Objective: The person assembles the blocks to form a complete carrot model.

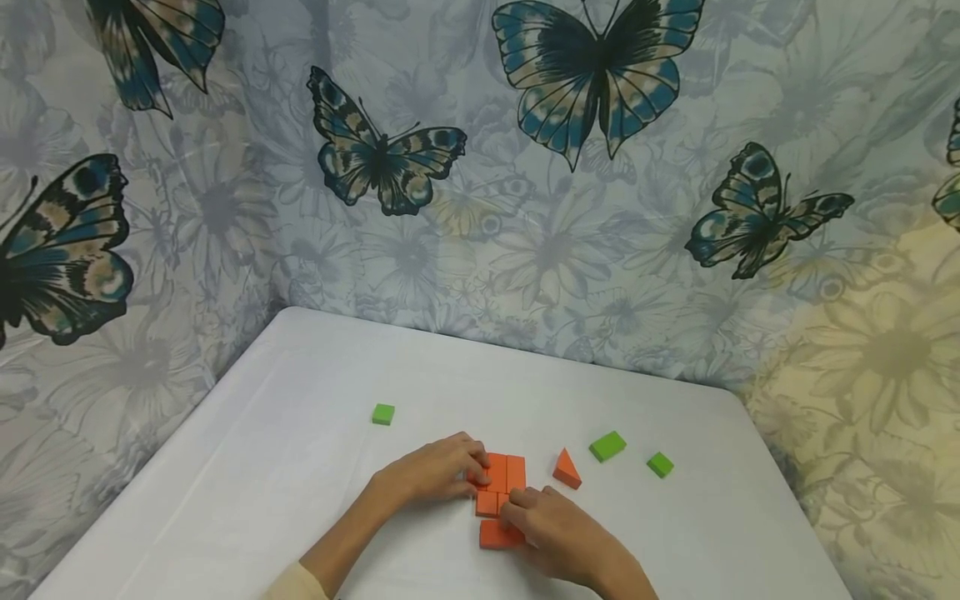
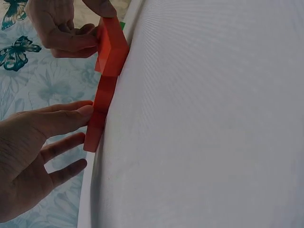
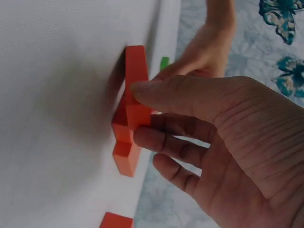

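Note:
Several flat orange blocks [image 1: 507, 473] lie pushed together near the front middle of the white table [image 1: 285, 467]. My left hand [image 1: 474, 472] rests its straight fingers [image 2: 80, 114] against the cluster's left edge [image 2: 97, 121]. From the right, my right hand [image 1: 516, 503] pinches a small orange block [image 3: 137, 116] at the cluster's near side between thumb [image 3: 156, 90] and fingers. Another orange block [image 1: 495, 535] lies just in front, partly under the right hand. An orange triangle [image 1: 567, 468] sits to the right of the cluster.
Three green blocks lie loose on the table: one [image 1: 382, 413] at back left, a larger one [image 1: 607, 446] and a small one [image 1: 660, 464] to the right. A butterfly-print cloth [image 1: 480, 208] hangs behind and around the table.

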Action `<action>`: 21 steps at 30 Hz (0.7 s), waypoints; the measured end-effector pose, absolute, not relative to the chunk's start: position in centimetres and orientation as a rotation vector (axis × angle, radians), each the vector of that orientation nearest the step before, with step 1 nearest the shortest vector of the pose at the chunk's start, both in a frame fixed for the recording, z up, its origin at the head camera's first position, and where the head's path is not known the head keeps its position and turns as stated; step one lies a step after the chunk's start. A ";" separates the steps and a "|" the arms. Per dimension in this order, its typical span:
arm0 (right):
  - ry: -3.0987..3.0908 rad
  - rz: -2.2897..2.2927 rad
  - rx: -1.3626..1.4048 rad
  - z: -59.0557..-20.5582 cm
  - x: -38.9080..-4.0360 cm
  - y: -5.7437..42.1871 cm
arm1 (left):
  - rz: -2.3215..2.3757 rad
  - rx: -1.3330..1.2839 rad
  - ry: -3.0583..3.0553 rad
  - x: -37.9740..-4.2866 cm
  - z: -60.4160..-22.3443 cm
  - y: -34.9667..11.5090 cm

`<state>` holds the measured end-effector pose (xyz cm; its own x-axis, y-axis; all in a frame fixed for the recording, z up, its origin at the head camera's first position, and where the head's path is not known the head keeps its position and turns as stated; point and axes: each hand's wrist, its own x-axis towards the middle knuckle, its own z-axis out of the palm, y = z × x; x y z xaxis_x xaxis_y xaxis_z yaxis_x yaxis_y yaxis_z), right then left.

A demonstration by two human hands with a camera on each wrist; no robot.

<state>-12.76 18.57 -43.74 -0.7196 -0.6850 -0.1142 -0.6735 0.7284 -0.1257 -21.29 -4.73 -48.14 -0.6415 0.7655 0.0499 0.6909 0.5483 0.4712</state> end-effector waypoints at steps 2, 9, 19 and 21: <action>2.796 -0.074 -1.105 -44.0 -12.7 18.3 | 0.686 1.249 2.622 -21.3 -48.2 -4.7; 2.874 -0.072 -1.101 -44.7 -13.3 17.5 | 0.690 1.261 2.621 -21.5 -48.5 -4.7; 2.895 -0.107 -1.062 -44.8 -13.7 17.3 | 0.699 1.269 2.615 -21.3 -48.2 -4.9; 2.907 -0.115 -1.065 -44.9 -13.7 17.3 | 0.697 1.268 2.614 -21.3 -48.2 -4.9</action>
<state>-13.67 17.30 -44.87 -0.7626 -0.6467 -0.0154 -0.6434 0.7608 -0.0846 -21.27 -4.91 -48.22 -0.6303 0.7738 0.0632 0.7024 0.5337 0.4708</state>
